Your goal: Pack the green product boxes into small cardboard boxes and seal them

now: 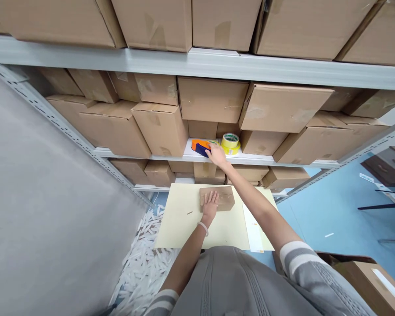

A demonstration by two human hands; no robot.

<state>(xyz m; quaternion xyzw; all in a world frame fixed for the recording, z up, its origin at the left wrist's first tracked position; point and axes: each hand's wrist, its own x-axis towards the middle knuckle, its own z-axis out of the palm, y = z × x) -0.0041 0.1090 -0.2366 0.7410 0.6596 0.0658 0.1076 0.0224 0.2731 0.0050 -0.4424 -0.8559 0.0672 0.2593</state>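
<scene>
Steel shelving (197, 61) stacked with cardboard cartons (210, 100) fills the view. On a white shelf (246, 160), right hand (217, 155) has fingers (211, 148) curled over an orange-and-blue tape dispenser (200, 148), just beside a yellow tape roll (231, 144). Below, a cream board (181, 215) holds a small kraft box (222, 197); left hand (210, 206) rests on it, fingers (211, 198) spread flat.

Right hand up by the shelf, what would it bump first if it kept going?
Probably the orange and blue tape dispenser, which the right hand seems to touch, though depth is hard to judge from here.
</scene>
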